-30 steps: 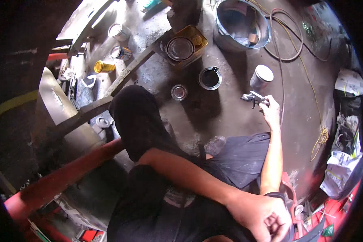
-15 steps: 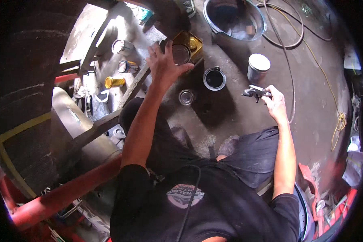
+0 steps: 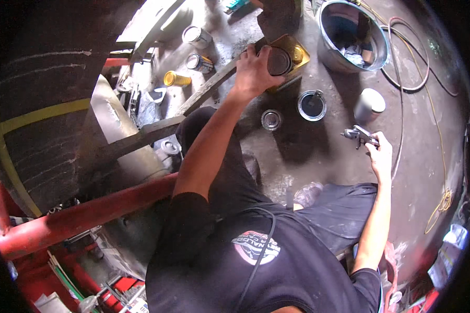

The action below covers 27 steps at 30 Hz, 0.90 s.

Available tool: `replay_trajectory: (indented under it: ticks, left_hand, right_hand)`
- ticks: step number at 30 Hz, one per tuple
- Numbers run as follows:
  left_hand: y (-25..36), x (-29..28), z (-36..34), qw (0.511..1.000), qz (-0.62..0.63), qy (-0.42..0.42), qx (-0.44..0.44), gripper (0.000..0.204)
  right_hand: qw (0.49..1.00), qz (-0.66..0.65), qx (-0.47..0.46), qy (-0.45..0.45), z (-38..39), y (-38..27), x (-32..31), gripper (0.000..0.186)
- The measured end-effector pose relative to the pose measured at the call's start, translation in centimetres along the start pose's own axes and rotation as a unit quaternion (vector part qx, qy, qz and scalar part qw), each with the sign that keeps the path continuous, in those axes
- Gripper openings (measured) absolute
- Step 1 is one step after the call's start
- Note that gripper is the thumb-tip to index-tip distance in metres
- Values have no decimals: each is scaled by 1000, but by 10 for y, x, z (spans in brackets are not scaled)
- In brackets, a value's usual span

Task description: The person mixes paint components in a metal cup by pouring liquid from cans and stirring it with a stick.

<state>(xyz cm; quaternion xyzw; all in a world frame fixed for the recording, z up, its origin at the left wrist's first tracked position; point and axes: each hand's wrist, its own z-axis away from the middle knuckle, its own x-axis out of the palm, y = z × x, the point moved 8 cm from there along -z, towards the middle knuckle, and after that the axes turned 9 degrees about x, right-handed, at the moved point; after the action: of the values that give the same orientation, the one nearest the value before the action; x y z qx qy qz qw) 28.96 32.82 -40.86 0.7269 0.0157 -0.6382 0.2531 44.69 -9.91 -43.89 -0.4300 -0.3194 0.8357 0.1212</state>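
My left hand (image 3: 253, 75) grips the round dark lid (image 3: 280, 61) on top of a rectangular yellow tin (image 3: 301, 49) with a gold cap. My right hand (image 3: 379, 154) holds a metal spray gun (image 3: 357, 134), nozzle toward the left. Below the tin stand a small round tin (image 3: 271, 120) and an open can of dark liquid (image 3: 312, 106). A white-lidded cylindrical container (image 3: 368, 104) stands just above the spray gun.
A large bucket (image 3: 352, 36) sits at the top right, beside coiled hoses (image 3: 423, 55). At left are a metal bar (image 3: 209, 88), several small cans (image 3: 177, 79), a dark panel (image 3: 47, 130) and a red tube (image 3: 89, 214). Crumpled paper (image 3: 446, 255) lies at right.
My left arm has risen from low across my body to the yellow tin, and its fingers have closed round the lid. The spray gun stays in my right hand.
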Motion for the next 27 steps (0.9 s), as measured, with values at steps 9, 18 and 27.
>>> replay_trajectory:
  ticks: [9, 18, 27]
  left_hand:
    - [-32, -46, 13, 996, 72, 5, 51, 89]
    - [-182, -15, 117, 996, 12, -13, -84, 99]
    - [-199, -2, 139, 995, 60, 8, -84, 111]
  right_hand:
    - [1000, -20, 4, 1, 1, -2, 0, 17]
    - [1000, -14, -6, 0, 3, -2, 0, 16]
    - [1000, -12, 16, -5, 4, 4, -1, 18]
